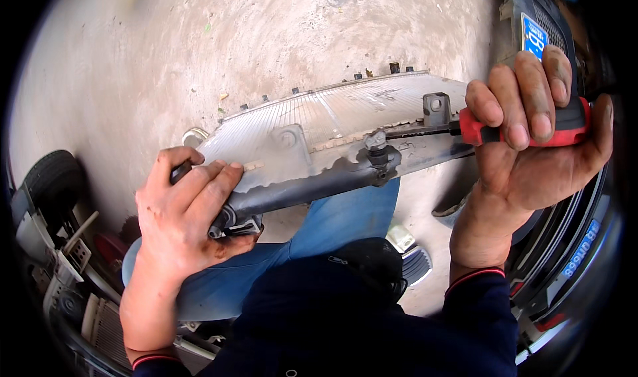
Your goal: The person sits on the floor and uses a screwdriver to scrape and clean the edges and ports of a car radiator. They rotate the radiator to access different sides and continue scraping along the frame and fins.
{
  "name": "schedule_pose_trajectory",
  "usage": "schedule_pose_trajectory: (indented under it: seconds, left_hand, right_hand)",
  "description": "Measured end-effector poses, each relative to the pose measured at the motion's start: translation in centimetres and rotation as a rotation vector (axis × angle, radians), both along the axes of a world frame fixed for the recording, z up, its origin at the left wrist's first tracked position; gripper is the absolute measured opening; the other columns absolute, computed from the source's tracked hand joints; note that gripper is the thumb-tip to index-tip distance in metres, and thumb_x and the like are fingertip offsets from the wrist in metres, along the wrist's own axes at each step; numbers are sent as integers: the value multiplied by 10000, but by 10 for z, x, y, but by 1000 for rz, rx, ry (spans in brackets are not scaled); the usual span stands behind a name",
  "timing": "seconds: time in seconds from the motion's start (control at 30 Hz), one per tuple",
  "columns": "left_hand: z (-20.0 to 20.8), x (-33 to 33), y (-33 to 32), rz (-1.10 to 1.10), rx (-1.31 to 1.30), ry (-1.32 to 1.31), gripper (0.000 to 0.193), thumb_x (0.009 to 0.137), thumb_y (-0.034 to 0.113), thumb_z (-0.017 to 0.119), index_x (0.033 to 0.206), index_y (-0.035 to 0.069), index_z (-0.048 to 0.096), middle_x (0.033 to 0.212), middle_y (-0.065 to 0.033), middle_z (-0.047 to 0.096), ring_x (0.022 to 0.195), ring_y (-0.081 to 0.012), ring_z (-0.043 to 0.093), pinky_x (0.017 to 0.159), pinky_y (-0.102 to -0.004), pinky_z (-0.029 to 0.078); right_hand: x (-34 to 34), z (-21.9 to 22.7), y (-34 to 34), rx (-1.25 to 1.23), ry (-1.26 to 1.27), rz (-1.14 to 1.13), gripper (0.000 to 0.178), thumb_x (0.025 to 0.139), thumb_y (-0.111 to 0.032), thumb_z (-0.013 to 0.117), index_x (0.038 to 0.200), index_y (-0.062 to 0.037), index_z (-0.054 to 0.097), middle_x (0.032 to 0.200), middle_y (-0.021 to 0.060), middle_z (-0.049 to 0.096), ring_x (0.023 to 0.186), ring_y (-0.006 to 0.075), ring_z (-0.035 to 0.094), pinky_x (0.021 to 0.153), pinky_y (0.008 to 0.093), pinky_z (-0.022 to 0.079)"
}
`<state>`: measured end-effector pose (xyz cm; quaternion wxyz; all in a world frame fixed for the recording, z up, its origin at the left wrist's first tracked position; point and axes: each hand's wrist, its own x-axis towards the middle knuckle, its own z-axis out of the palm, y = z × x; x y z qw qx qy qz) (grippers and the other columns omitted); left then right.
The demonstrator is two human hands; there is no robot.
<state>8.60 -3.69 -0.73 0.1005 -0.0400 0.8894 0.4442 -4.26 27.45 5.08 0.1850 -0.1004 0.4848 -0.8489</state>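
A car radiator [332, 119] lies tilted across my lap, with pale metal fins and a dark tank [306, 188] along its near edge. My left hand [187, 207] is closed round the tank's left end, thumb below and fingers on top. My right hand [531, 137] grips the red and black handle of a screwdriver [577, 125], its palm turned up. The thin shaft points left along the crimped seam, toward a stubby fitting [377, 152] on the tank. Whether the tip touches the fitting or the seam behind it, I cannot tell. A metal bracket [436, 109] stands beside the shaft.
Stained concrete floor [166, 51] spreads beyond the radiator. Car parts [73, 264] and a tyre [56, 181] are piled at the left. A car's front end [571, 277] is close by my right arm, and another bumper [545, 18] stands at the far right.
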Motion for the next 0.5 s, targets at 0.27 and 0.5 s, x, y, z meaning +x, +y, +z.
schedule_pose_trajectory:
  seconds: [0.27, 0.5]
  left_hand:
    - [1, 2, -3, 84, 69, -22, 660, 602, 273, 829, 1207, 78, 651, 1105, -48, 629, 1041, -292, 580, 848, -418, 504]
    - [0, 13, 0, 161, 125, -42, 657, 608, 272, 828, 1209, 76, 649, 1110, -50, 628, 1045, -292, 580, 853, -419, 503]
  right_hand:
    - [36, 6, -18, 108, 189, -121, 310, 949, -461, 602, 895, -175, 494, 677, -44, 540, 566, 96, 523, 657, 294, 462]
    - [74, -12, -8, 47, 373, -218, 334, 902, -462, 683, 875, -168, 526, 674, -32, 559, 561, 93, 518, 642, 281, 460]
